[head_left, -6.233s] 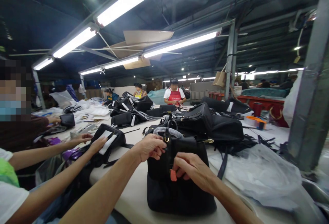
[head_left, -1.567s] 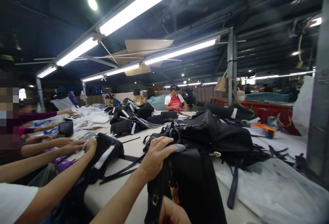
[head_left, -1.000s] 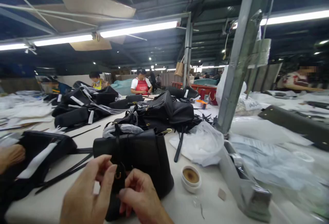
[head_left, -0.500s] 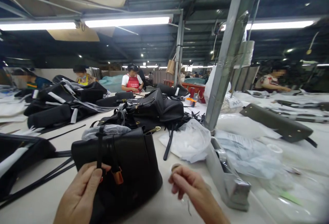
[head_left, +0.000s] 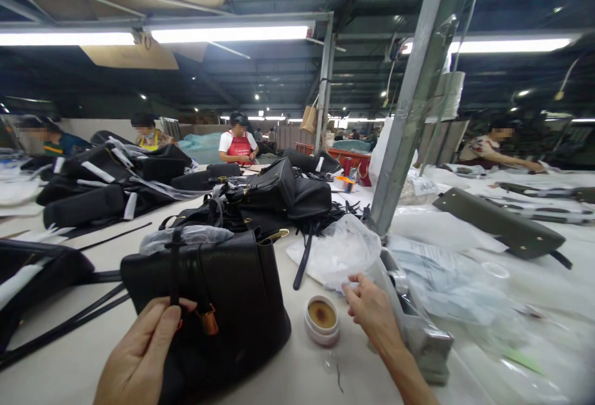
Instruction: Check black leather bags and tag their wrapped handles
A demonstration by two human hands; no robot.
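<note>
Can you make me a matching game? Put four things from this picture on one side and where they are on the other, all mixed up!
Things:
1 left hand
2 right hand
3 orange tag
4 round pot

Places:
A on the black handbag
B pinching its strap
C standing on the table
D beside the plastic bag

Pairs: 1B, 2D, 3A, 4C

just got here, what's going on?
At a long factory table, a person's left hand pinches a narrow strap on a black leather handbag, with an orange tag hanging beside it. The right hand is open by a crumpled white plastic bag, near a small round pot of brown paste. More black bags lie piled behind; a co-worker in a red apron stands farther down.
</note>
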